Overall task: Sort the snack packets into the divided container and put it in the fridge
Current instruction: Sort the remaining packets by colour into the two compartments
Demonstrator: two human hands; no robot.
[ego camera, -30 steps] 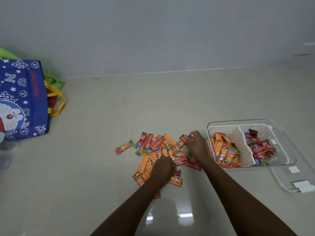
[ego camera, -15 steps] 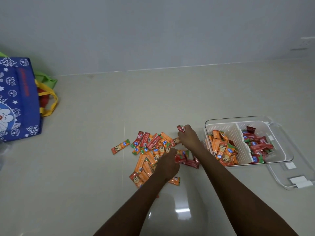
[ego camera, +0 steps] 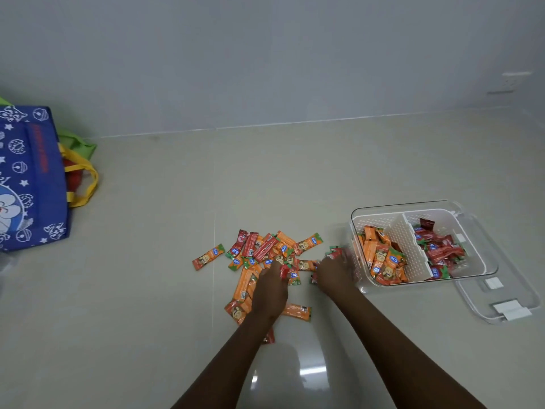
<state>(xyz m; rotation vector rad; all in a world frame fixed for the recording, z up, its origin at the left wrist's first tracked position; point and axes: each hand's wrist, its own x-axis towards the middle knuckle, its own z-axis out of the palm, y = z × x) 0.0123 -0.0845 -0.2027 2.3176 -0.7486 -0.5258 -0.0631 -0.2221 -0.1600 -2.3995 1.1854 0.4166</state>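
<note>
Packets orange, red — bag blue, white cartoon print.

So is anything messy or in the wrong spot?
Nothing is broken or spilled. The container looks neatly sorted: orange packets on its left side, red packets on its right. One lone orange packet lies apart, left of the pile on the floor, which is just unsorted.
</note>
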